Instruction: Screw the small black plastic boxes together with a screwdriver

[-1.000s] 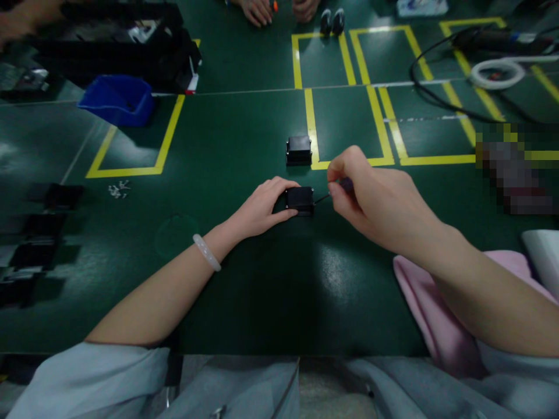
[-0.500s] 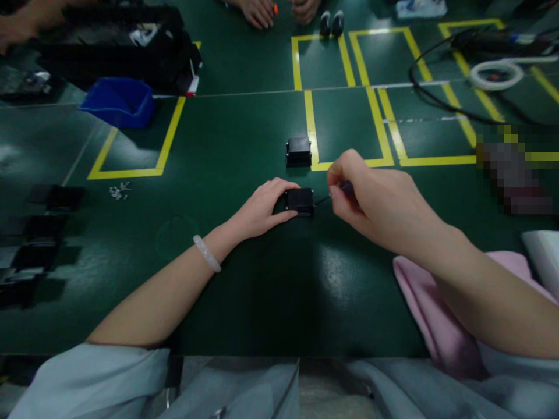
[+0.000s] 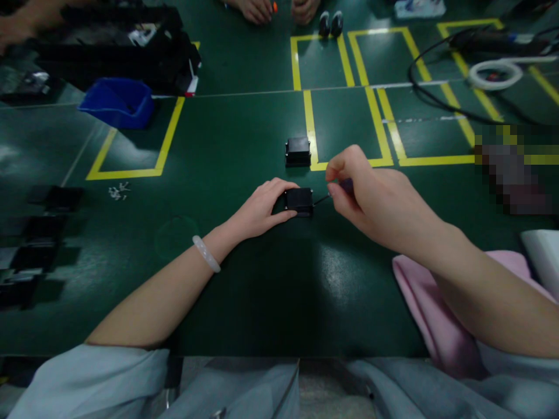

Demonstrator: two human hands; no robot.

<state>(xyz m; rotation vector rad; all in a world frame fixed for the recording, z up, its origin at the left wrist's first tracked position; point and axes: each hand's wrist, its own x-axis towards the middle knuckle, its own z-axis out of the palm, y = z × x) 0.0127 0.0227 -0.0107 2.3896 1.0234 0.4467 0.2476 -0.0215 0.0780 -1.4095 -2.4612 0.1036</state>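
Observation:
A small black box (image 3: 299, 199) with shiny screws at its corners lies on the green table. My left hand (image 3: 271, 205) grips it from the left, fingers along the far side and thumb along the near side. In a closed pinch, my right hand (image 3: 371, 189) holds a screwdriver (image 3: 322, 201); its thin dark shaft reaches the box's right side, at or near a corner screw. Most of the handle is hidden by my fingers. Just beyond sits a second black box (image 3: 298, 152) of the same kind, touched by neither hand.
Loose screws (image 3: 119, 191) lie left, near a blue bin (image 3: 119, 103). More black parts (image 3: 41, 247) line the left edge. A pink cloth (image 3: 419, 285) lies under my right forearm. Another person's hands (image 3: 279, 9) are across the table. A black cable (image 3: 419, 87) curls at right.
My right hand's fingers have shifted slightly on the screwdriver. My left hand and the box stay in place. The other person's hand across the table has moved a little.

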